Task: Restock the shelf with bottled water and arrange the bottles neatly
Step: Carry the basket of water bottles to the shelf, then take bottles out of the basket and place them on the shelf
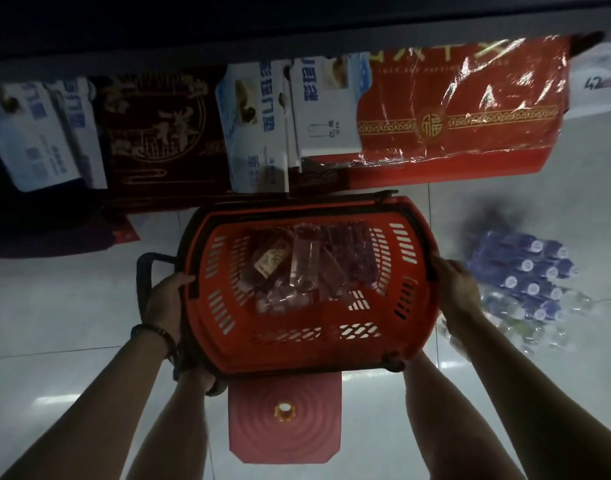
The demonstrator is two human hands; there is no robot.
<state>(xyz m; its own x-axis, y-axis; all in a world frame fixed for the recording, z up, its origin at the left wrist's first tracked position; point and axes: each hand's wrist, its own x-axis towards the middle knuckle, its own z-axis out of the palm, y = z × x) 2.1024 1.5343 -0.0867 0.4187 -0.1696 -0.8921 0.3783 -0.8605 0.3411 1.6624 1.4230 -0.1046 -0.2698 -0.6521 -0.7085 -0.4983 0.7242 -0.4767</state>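
Both hands grasp red shopping basket: left hand on left rim, right hand on right rim. Shrink-wrapped water bottle pack on floor just right of basket. Beneath basket, red stool.

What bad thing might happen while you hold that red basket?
The left hand and right hand grip the basket only by its side rims, so it might tip and spill the items inside. The red stool beneath looks narrower than the basket; set down there, it could slide off. The water bottle pack on the floor could trip a foot.
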